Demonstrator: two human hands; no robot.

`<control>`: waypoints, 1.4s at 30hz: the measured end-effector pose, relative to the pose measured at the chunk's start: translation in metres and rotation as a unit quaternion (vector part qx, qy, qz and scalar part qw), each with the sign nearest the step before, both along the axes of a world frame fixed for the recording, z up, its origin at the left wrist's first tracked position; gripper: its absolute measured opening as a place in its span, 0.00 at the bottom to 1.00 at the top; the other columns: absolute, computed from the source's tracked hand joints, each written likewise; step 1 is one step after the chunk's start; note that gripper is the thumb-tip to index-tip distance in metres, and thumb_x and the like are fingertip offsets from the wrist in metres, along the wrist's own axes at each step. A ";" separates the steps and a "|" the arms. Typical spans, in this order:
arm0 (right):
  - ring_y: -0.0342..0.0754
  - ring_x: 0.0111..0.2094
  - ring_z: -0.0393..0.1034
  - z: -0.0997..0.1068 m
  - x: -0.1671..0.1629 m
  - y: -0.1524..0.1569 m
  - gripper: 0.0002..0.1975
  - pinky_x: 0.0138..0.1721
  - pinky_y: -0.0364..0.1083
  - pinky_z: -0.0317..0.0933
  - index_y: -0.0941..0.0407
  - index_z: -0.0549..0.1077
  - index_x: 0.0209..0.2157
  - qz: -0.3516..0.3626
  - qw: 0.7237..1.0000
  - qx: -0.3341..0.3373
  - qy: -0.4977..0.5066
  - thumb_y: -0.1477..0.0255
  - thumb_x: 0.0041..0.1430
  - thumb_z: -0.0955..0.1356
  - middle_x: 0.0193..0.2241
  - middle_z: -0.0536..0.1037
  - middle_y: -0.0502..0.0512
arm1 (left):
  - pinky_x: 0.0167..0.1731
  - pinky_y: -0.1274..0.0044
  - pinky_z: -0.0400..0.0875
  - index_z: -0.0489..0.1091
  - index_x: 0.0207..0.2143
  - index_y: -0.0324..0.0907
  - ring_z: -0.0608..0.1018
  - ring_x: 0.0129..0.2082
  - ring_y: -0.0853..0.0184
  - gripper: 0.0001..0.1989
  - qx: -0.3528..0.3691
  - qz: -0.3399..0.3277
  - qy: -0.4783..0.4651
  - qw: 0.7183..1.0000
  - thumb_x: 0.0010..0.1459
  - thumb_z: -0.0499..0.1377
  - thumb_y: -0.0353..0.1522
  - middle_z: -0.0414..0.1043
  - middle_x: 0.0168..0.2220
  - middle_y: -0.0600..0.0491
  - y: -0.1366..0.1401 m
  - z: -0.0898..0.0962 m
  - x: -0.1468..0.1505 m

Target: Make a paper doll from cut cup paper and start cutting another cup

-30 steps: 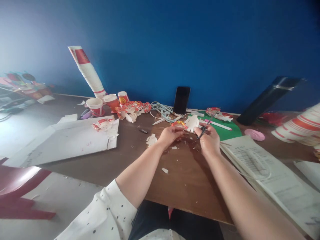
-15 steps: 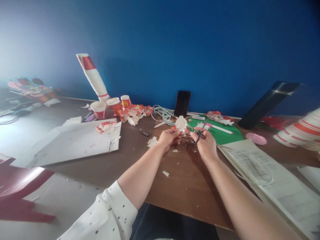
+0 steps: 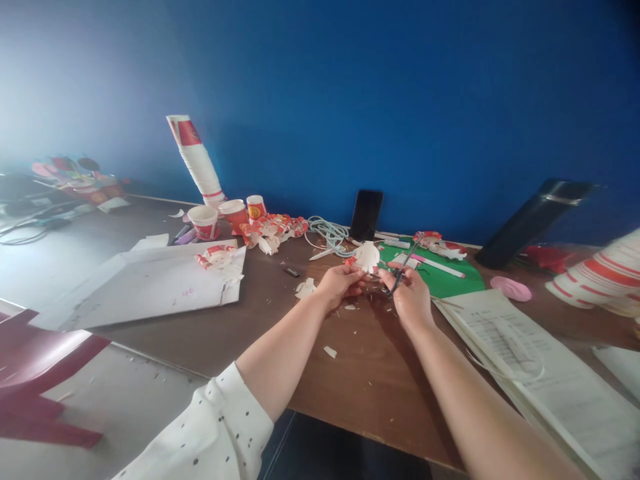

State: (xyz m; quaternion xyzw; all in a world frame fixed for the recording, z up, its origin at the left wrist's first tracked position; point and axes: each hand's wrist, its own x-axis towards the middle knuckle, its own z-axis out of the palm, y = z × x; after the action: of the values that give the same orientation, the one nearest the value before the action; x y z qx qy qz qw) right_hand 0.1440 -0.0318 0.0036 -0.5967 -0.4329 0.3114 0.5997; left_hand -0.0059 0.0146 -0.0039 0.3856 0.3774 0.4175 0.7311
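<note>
Centrally over the brown surface (image 3: 360,387), our left hand (image 3: 337,288) pinches a white paper cutout (image 3: 369,256) and our right hand (image 3: 413,299) grips scissors (image 3: 399,276). We are probably trimming; another snip needs steady paper.

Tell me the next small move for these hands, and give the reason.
Probably swing the scissors toward the edge of the paper cutout: the left hand already pinches the cutout, while the right hand holds the scissors with their blades pointing up toward the wall, beside the paper rather than on it.
</note>
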 end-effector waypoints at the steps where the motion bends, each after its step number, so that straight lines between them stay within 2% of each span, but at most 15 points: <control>1: 0.50 0.32 0.74 0.000 0.000 0.000 0.26 0.34 0.47 0.65 0.56 0.74 0.42 -0.002 1.000 -0.002 -0.005 0.59 0.41 0.76 0.27 0.78 0.52 | 0.22 0.85 0.70 0.72 0.30 0.35 0.73 0.21 0.78 0.08 -0.001 -0.002 0.000 1.000 0.51 0.67 0.30 0.76 0.30 0.49 0.000 0.000 0.000; 12: 0.50 0.30 0.74 0.003 -0.004 -0.002 0.26 0.36 0.48 0.67 0.56 0.74 0.41 0.024 1.000 0.004 0.005 0.59 0.41 0.76 0.28 0.79 0.53 | 0.22 0.85 0.69 0.72 0.31 0.34 0.73 0.22 0.78 0.09 0.006 -0.035 0.014 0.999 0.50 0.67 0.31 0.75 0.28 0.50 -0.002 -0.001 0.001; 21: 0.49 0.27 0.73 0.002 -0.003 -0.002 0.25 0.32 0.47 0.67 0.55 0.73 0.40 0.026 0.999 -0.008 0.020 0.60 0.40 0.76 0.27 0.79 0.51 | 0.27 0.81 0.71 0.72 0.32 0.35 0.75 0.25 0.75 0.10 0.015 -0.051 0.024 0.998 0.50 0.67 0.32 0.76 0.29 0.49 -0.007 0.003 0.002; 24: 0.49 0.28 0.72 0.004 -0.004 -0.003 0.25 0.32 0.46 0.65 0.55 0.73 0.40 0.014 1.000 -0.014 0.010 0.60 0.39 0.76 0.26 0.78 0.50 | 0.30 0.80 0.71 0.72 0.32 0.36 0.76 0.26 0.74 0.13 0.027 -0.021 0.000 0.999 0.46 0.69 0.33 0.74 0.28 0.51 -0.008 0.006 0.003; 26: 0.49 0.29 0.72 0.005 -0.006 -0.004 0.25 0.32 0.45 0.64 0.56 0.73 0.39 0.015 1.000 -0.019 0.001 0.60 0.39 0.76 0.25 0.77 0.50 | 0.29 0.81 0.70 0.71 0.33 0.37 0.76 0.25 0.74 0.16 0.034 0.004 -0.022 0.999 0.44 0.71 0.33 0.73 0.27 0.53 -0.007 0.006 0.004; 30: 0.49 0.30 0.72 0.007 -0.014 -0.007 0.26 0.32 0.45 0.63 0.56 0.72 0.39 0.048 0.999 -0.016 -0.004 0.59 0.39 0.76 0.28 0.78 0.52 | 0.22 0.81 0.65 0.71 0.36 0.37 0.72 0.20 0.75 0.21 0.042 0.036 -0.056 0.997 0.41 0.71 0.38 0.72 0.26 0.55 -0.003 0.002 0.003; 34: 0.50 0.32 0.73 0.006 -0.023 -0.010 0.28 0.35 0.48 0.66 0.57 0.71 0.39 0.090 0.996 -0.012 -0.001 0.58 0.37 0.77 0.30 0.79 0.53 | 0.20 0.80 0.65 0.71 0.35 0.38 0.71 0.19 0.75 0.22 0.061 0.081 -0.057 0.993 0.41 0.70 0.42 0.72 0.26 0.54 -0.001 0.000 0.001; 42: 0.50 0.30 0.74 0.004 -0.028 -0.010 0.28 0.33 0.48 0.67 0.56 0.71 0.37 0.128 0.992 -0.011 0.017 0.59 0.34 0.78 0.29 0.79 0.52 | 0.21 0.80 0.64 0.71 0.33 0.37 0.71 0.20 0.74 0.21 0.061 0.089 -0.042 0.993 0.42 0.69 0.43 0.73 0.26 0.52 0.000 -0.001 0.002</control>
State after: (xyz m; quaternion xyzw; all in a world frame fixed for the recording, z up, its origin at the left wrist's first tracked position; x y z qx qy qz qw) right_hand 0.1157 -0.0414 0.0074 -0.5379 -0.4917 0.4004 0.5555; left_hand -0.0044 0.0142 -0.0045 0.3764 0.3525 0.5192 0.6815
